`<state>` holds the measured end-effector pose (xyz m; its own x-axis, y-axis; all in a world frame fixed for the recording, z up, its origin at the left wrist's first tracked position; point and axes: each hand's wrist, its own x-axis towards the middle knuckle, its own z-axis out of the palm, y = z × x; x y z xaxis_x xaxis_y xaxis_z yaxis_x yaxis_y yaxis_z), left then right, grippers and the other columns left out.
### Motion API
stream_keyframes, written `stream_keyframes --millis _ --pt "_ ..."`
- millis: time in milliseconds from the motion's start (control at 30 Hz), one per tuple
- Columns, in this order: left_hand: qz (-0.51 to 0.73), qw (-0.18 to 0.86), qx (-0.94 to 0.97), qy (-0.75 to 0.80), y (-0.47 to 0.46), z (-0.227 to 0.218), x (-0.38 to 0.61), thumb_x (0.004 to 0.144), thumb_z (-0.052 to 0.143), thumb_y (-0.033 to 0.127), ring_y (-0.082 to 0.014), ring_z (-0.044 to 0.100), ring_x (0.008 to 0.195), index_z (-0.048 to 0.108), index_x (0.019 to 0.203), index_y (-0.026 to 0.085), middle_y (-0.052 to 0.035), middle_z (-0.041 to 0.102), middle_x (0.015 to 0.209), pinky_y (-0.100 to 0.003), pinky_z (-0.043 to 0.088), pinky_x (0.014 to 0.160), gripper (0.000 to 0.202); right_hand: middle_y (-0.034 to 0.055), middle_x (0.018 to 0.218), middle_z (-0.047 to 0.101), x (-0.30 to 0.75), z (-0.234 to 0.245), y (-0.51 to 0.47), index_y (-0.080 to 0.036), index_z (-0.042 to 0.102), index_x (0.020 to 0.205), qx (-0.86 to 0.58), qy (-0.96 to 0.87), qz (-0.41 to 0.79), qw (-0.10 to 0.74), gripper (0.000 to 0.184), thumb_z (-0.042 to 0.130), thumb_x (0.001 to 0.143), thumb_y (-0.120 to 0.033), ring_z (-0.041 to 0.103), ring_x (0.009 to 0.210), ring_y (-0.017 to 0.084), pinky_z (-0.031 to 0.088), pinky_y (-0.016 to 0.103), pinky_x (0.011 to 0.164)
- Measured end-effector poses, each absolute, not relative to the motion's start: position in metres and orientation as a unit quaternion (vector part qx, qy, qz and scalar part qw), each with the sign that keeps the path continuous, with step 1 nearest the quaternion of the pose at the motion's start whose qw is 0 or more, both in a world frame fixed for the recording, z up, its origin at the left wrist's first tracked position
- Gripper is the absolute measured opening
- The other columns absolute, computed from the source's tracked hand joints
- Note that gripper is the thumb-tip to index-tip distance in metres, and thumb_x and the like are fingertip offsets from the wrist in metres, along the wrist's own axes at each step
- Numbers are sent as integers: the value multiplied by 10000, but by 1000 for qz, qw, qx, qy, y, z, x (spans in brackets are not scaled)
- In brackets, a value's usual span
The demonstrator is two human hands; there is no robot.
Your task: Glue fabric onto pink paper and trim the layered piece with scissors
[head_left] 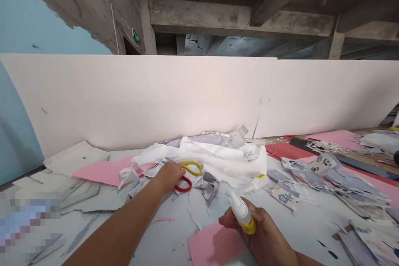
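My left hand (pixel 170 176) reaches forward across the table, and its fingers rest on a pair of scissors with one yellow handle (pixel 193 168) and one red handle (pixel 184 185). The scissors lie among a heap of white fabric (pixel 224 158). My right hand (pixel 260 232) is closed round a small white glue bottle with a yellow label (pixel 241 212), its nozzle pointing up and left. A pink paper sheet (pixel 212 245) lies just under and left of that hand.
A white partition board (pixel 187 95) stands along the back of the table. Pink paper (pixel 104 171), grey card pieces (pixel 84 199), patterned fabric scraps (pixel 327 174) and dark sheets (pixel 358 162) litter the tabletop. A second white bottle (pixel 257 183) lies near the fabric.
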<state>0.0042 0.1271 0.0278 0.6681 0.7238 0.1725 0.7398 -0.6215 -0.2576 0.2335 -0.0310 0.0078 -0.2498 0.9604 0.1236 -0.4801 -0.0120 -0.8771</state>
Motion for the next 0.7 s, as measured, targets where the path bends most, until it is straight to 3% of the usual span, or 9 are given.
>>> stream_keyframes --millis 167,300,467,700 --pt "-15 138 -882 -451 146 30 9 726 464 133 -242 566 743 636 731 158 -105 627 769 -350 370 646 174 66 725 629 234 7 -29 -175 547 732 -293 -467 633 543 335 378 765 -462 540 752 206 350 356 778" --pt "-2 124 -866 -485 159 30 24 712 531 117 -232 568 766 632 707 153 -85 622 753 -374 394 707 107 81 710 639 234 3 -27 -174 496 723 -337 -526 607 491 375 410 743 -539 571 741 223 369 357 733" --pt "2 121 -841 -527 168 22 45 827 472 290 -174 542 906 507 1068 153 -73 534 1074 -380 457 770 279 47 669 607 234 8 -27 -182 473 732 -378 -593 582 409 383 434 728 -563 563 739 205 376 311 706" --pt "22 118 -843 -525 151 32 39 827 472 292 -176 541 911 496 1084 157 -73 526 1085 -377 462 762 291 25 718 551 234 10 -23 -178 481 709 -454 -660 478 362 365 397 734 -532 478 703 173 343 284 655"
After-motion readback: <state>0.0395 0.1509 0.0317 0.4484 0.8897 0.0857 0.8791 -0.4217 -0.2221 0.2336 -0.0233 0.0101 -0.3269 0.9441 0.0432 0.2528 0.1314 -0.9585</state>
